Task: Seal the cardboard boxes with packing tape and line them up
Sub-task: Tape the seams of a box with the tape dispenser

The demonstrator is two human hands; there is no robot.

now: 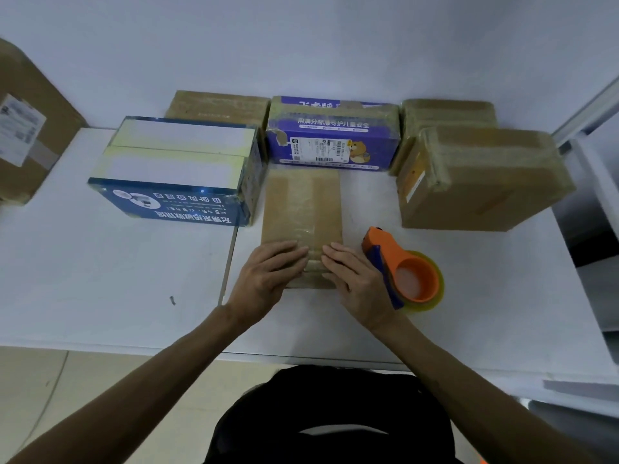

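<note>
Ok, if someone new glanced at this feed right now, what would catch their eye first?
Probably the hands at centre: the left hand and right hand press flat on the near end of a taped brown box. Next comes the bright orange tape dispenser, lying just right of the right hand. The blue-and-white box at left and the purple box behind also stand out.

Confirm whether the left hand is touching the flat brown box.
Touching. In the head view the left hand lies flat, fingers straight, on the flat brown box.
</note>
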